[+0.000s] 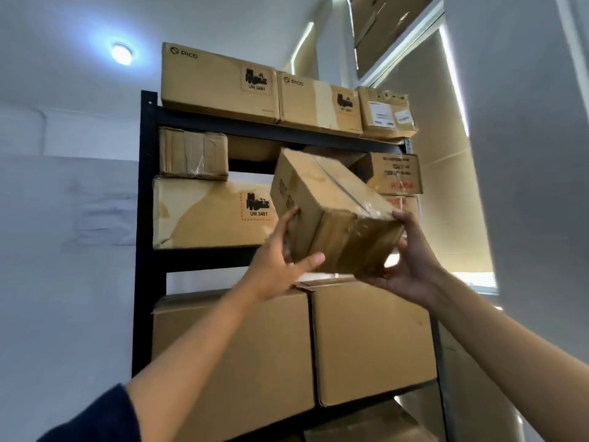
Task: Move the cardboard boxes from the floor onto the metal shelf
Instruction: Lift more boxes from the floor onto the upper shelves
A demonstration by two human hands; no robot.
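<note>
A small cardboard box point(331, 212), sealed with glossy clear tape, is held tilted in the air before the middle tier of the black metal shelf point(148, 237). The left hand point(280, 260) and right hand point(411, 263) grip its lower corners with curled fingers. Matte brown cartons point(216, 81) fill the tiers; two large boxes point(373, 342) sit below.

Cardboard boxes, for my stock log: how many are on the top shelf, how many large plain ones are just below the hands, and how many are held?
Top shelf boxes: 3
Large plain boxes: 2
Held box: 1
Total: 6
</note>
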